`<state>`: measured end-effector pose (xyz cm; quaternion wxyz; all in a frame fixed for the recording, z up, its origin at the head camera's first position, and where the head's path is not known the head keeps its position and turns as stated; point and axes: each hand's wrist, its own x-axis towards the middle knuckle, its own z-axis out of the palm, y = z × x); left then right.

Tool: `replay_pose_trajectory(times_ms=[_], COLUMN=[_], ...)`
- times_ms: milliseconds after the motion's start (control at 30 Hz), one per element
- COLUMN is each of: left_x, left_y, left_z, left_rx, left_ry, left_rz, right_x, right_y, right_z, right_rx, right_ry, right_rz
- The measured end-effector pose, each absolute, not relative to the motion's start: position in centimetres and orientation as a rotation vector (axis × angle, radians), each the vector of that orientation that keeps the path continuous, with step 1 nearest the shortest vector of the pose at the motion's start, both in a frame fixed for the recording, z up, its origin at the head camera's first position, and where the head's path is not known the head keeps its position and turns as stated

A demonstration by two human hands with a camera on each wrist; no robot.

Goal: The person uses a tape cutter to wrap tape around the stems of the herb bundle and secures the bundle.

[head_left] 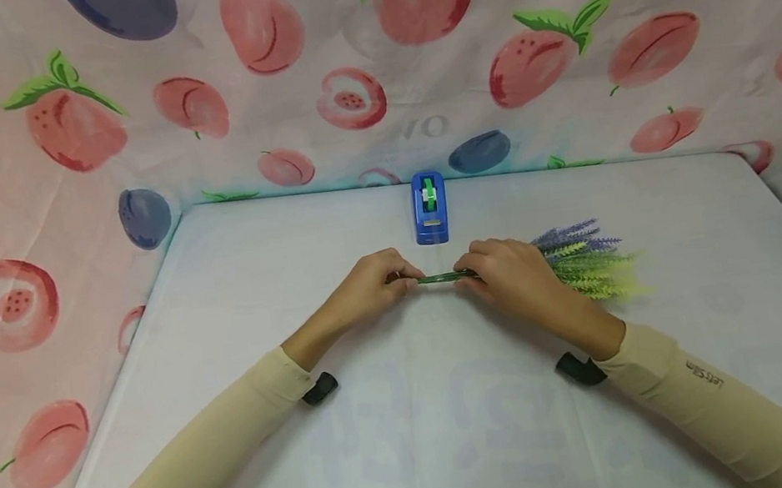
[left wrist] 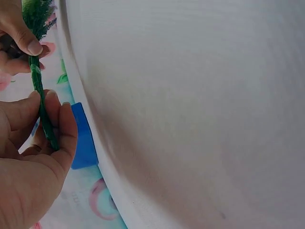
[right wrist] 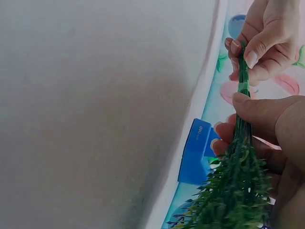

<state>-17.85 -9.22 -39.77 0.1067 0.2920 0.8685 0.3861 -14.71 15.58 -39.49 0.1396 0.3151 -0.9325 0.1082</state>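
Observation:
A bunch of artificial lavender [head_left: 587, 261] with purple and yellow-green heads lies sideways between both hands, heads to the right. My left hand [head_left: 381, 281] pinches the lower end of its green stems [left wrist: 38, 81] between thumb and fingers. Higher up, just below the leafy part, my right hand [head_left: 512, 272] grips the same stems. Between the hands a short length of stem shows, with a shiny band of clear tape [right wrist: 243, 87] around it. Just beyond the hands stands a blue tape dispenser [head_left: 431, 221] with a green-cored roll.
The white-covered table [head_left: 421, 442] spreads under the arms. Along its far edge rises a pink fruit-print cloth [head_left: 343, 23], close behind the dispenser, and the cloth also hangs at the left side. Black wrist devices [head_left: 580, 369] sit under both sleeves.

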Motion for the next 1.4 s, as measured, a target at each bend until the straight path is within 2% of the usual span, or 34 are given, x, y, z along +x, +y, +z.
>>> replay_pose_trajectory(times_ms=[1000, 1400], left_x=[-18.1, -18.4], left_y=[-9.0, -9.3], left_z=[-39.6, -39.9], left_rx=[0.83, 0.84], left_ry=[2.627, 2.658], left_rz=[1.125, 1.107], right_x=[-15.7, -15.8], right_y=[15.4, 15.4], right_z=[-39.3, -39.4], right_rx=[0.928, 0.843], right_ry=[-2.659, -2.727], right_rz=[0.261, 0.37])
